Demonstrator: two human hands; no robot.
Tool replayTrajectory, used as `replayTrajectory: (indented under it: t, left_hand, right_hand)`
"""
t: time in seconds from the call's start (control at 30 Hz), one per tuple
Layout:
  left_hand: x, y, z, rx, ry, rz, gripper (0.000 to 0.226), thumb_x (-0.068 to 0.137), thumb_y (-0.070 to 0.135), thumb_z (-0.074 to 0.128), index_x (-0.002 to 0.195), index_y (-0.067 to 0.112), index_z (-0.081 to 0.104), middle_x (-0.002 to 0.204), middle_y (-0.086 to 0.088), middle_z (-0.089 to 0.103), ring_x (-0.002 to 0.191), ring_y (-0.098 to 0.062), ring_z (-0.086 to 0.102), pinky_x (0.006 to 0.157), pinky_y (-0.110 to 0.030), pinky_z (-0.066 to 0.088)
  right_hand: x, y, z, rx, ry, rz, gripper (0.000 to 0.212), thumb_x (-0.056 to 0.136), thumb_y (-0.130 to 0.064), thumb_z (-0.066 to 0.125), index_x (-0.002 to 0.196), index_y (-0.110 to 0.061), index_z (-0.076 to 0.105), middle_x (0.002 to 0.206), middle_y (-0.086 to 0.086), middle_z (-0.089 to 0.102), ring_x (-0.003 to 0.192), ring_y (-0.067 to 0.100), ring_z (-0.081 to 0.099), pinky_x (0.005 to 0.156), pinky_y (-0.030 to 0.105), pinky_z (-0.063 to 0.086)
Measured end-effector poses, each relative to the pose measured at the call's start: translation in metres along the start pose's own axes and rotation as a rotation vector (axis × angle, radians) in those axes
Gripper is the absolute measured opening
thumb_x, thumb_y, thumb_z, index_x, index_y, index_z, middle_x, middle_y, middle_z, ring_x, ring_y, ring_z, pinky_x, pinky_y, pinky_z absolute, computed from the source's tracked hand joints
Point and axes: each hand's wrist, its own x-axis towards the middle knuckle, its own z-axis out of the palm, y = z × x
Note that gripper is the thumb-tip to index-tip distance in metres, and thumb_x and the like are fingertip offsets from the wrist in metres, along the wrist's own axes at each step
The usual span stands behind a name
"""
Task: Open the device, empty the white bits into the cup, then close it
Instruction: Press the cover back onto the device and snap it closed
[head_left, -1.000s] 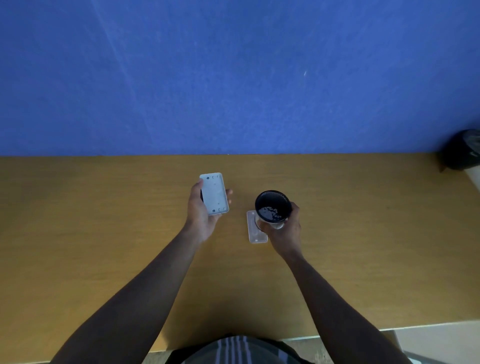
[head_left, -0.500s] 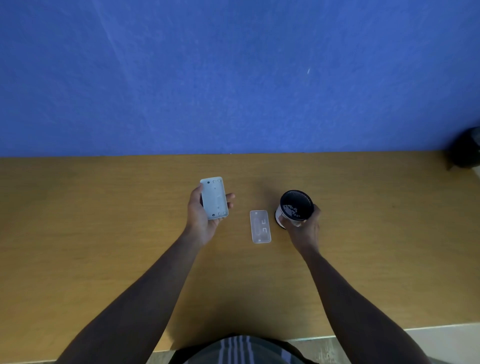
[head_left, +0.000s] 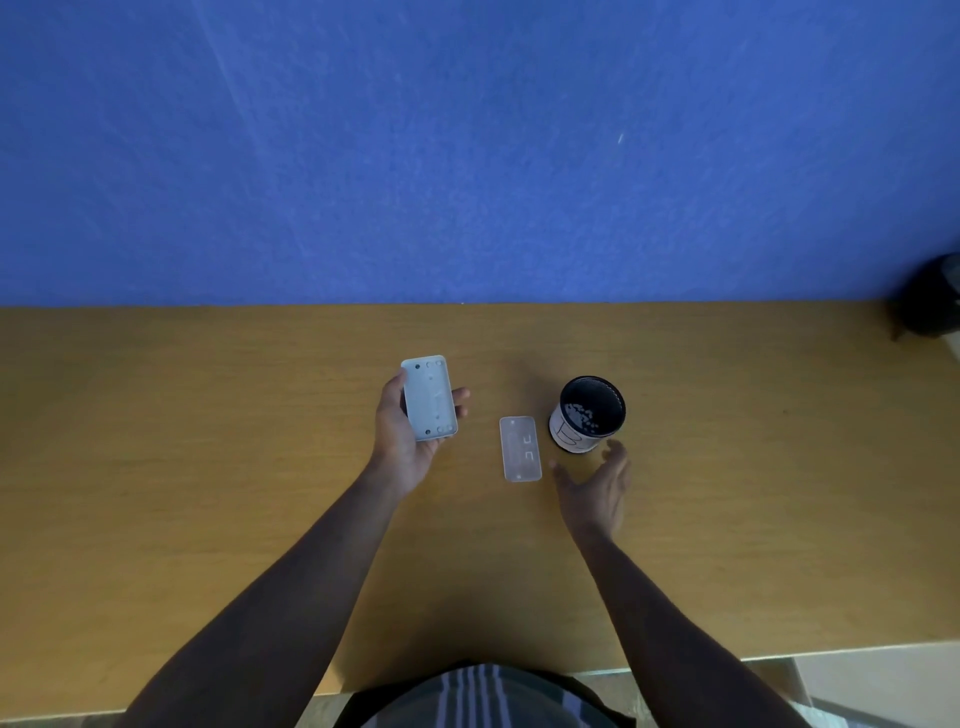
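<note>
On the yellow-brown worktop (head_left: 208, 467), seen from the head camera, the left hand (head_left: 402, 441) holds the white device body (head_left: 430, 397) raised off the surface, its open inside facing up. Its fingers (head_left: 460, 396) curl around the right edge of the body and the thumb presses the left edge; most of the palm is hidden behind it. What lies inside the body is hard to make out beyond a few dark dots and faint shapes.

To the right of those fingers, the device's flat cover (head_left: 520, 455) lies on the worktop, apart from both hands. Just past it stands the cup (head_left: 589, 415), white outside and dark inside, with white bits (head_left: 579, 414) gathered at its bottom.

The right hand (head_left: 597, 491) hovers just near the cup, fingers loosely spread, gripping nothing. Whether a fingertip touches the cup's base cannot be told, as the hand is blurred.

A dark object (head_left: 932, 296) at the far right edge is cut off by the frame. A striped garment (head_left: 467, 696) shows at the bottom edge.
</note>
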Motion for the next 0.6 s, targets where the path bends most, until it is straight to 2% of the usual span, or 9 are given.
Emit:
replayTrajectory:
  t: [0.07,0.13,0.23,0.4,0.6]
  left_hand:
    - [-0.001,-0.001,0.0,-0.001,0.002,0.003,0.059,0.096,0.051,0.039,0.137,0.009,0.047,0.127,-0.035,0.057,0.083,-0.029,0.066,0.061,-0.031,0.054]
    - [-0.003,-0.001,-0.001,-0.006,0.004,-0.001,0.06,0.096,0.05,0.04,0.139,0.009,0.046,0.131,-0.035,0.054,0.085,-0.03,0.066,0.062,-0.031,0.055]
    - [-0.004,-0.002,-0.004,0.005,0.007,-0.01,0.06,0.096,0.051,0.041,0.139,0.01,0.046,0.127,-0.035,0.057,0.085,-0.03,0.066,0.063,-0.031,0.055]
    - [-0.008,-0.006,-0.006,0.009,0.013,-0.053,0.056,0.095,0.052,0.04,0.132,0.012,0.053,0.111,-0.029,0.067,0.079,-0.031,0.066,0.065,-0.032,0.053]
    - [-0.008,-0.008,-0.007,0.042,-0.01,-0.053,0.052,0.096,0.053,0.038,0.125,0.014,0.056,0.106,-0.025,0.07,0.08,-0.03,0.066,0.068,-0.034,0.052]
  right_hand:
    - [-0.012,0.001,0.006,-0.074,-0.043,-0.002,0.064,0.078,-0.037,0.074,0.128,-0.014,0.043,0.128,0.008,0.055,0.117,0.028,0.049,0.082,0.044,0.049]
    - [-0.019,-0.001,0.011,-0.139,-0.105,-0.029,0.055,0.083,-0.04,0.068,0.128,-0.014,0.049,0.126,0.008,0.057,0.118,0.028,0.05,0.087,0.044,0.048]
    - [-0.021,-0.008,0.016,-0.315,-0.202,-0.132,0.054,0.089,-0.044,0.059,0.131,-0.011,0.048,0.128,0.009,0.055,0.119,0.028,0.049,0.093,0.043,0.044]
    - [-0.018,-0.028,0.026,-0.545,-0.262,-0.225,0.054,0.091,-0.05,0.054,0.127,-0.01,0.049,0.125,0.01,0.054,0.118,0.027,0.049,0.094,0.042,0.045]
    - [-0.018,-0.041,0.033,-0.412,-0.289,-0.111,0.064,0.085,-0.035,0.067,0.136,-0.009,0.039,0.129,0.014,0.053,0.119,0.031,0.05,0.093,0.045,0.048]
